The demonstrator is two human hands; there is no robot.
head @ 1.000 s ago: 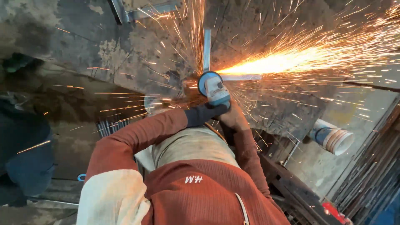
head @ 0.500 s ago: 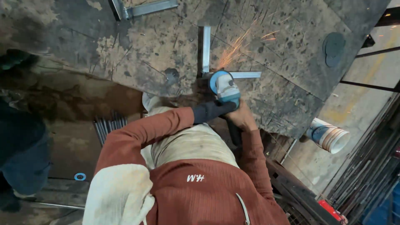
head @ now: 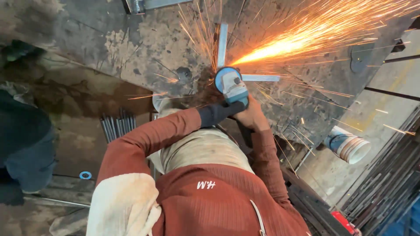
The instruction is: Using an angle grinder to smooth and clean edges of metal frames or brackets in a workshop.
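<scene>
My left hand (head: 217, 114), in a black glove, and my bare right hand (head: 251, 118) both grip a blue-grey angle grinder (head: 232, 85). Its disc presses on the corner where two flat steel bars meet: one runs away from me (head: 222, 41), the other to the right (head: 261, 78). They lie on a rusty, stained steel work table (head: 144, 39). A thick stream of orange sparks (head: 306, 39) shoots up and to the right from the corner, and thinner sparks scatter to the left and over the table.
A white and blue bucket (head: 348, 147) lies on its side on the floor at the right. Dark steel rods (head: 117, 125) sit under the table edge, and long bars (head: 387, 183) are stacked at the lower right. Another person in dark clothes (head: 24, 144) stands at the left.
Half a second ago the grinder threw almost no sparks; now the heavy stream flies to the upper right again, as it did a second ago. Both hands stay on the grinder.
</scene>
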